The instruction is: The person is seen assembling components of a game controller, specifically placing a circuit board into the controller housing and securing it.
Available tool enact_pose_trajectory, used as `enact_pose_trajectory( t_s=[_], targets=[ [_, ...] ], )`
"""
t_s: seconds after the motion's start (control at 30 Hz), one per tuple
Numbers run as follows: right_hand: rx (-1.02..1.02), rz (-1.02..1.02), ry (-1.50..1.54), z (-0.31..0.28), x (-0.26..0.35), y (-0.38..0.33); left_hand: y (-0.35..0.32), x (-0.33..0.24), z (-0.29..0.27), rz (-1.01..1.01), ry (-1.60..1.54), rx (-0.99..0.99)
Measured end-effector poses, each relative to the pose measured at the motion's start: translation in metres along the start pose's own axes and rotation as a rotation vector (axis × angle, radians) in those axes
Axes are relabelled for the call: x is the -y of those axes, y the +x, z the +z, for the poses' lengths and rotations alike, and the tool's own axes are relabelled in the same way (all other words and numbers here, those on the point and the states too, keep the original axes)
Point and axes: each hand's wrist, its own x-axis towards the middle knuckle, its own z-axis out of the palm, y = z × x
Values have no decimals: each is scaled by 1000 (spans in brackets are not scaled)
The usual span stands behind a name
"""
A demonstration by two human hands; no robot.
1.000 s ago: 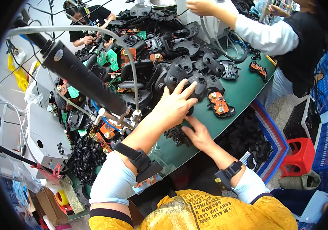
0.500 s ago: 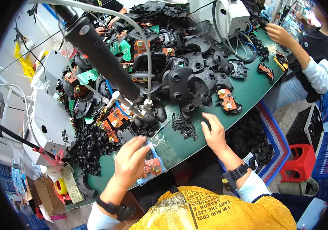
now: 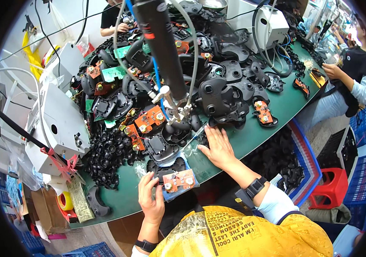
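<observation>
My left hand [image 3: 151, 198] is open, fingers slightly bent and apart, beside the left edge of a red circuit board [image 3: 178, 180]. That board lies at the front of a black controller shell [image 3: 165, 168], over a light blue pad [image 3: 191, 165] near the table edge. My right hand [image 3: 219, 147] is stretched flat on the green tabletop, palm down, over the spot where small black parts lay; they are hidden under it. Left of its fingertips, a black cylindrical power screwdriver [image 3: 161, 51] hangs with its metal fitting [image 3: 175, 112] and thin hoses.
Black controllers [image 3: 221, 100] and shells heap across the table's back. Small black thumbstick caps [image 3: 106, 160] pile at the left, beside a grey metal box [image 3: 56, 128]. A blue-rimmed bin [image 3: 307, 150] and red stool [image 3: 333, 186] stand right. A co-worker [image 3: 358, 68] sits at the far right.
My right hand has come down onto the small black parts. My left hand has drawn back from above the circuit board to its left side. The view has shifted slightly.
</observation>
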Motion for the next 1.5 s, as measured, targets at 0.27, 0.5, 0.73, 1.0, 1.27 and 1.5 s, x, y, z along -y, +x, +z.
enact_pose_trajectory(
  t_s=[0.27,0.5,0.73,1.0,1.27,1.5],
  targets=[
    [-220,-147,342,-51,27,-16,0,7,9,-20,43,14],
    [225,-374,293,-74,75,-38,-7,10,-10,-210,8,-62],
    [173,-458,325,-51,77,-40,15,24,-9,-766,-511,138],
    [91,-422,460,-56,90,-43,5,17,-14,-846,-664,195],
    [225,-499,362,-54,98,-32,-8,28,-13,-859,-715,190],
    [201,-441,261,-48,112,-13,-7,31,-10,-865,-792,227]
  ],
)
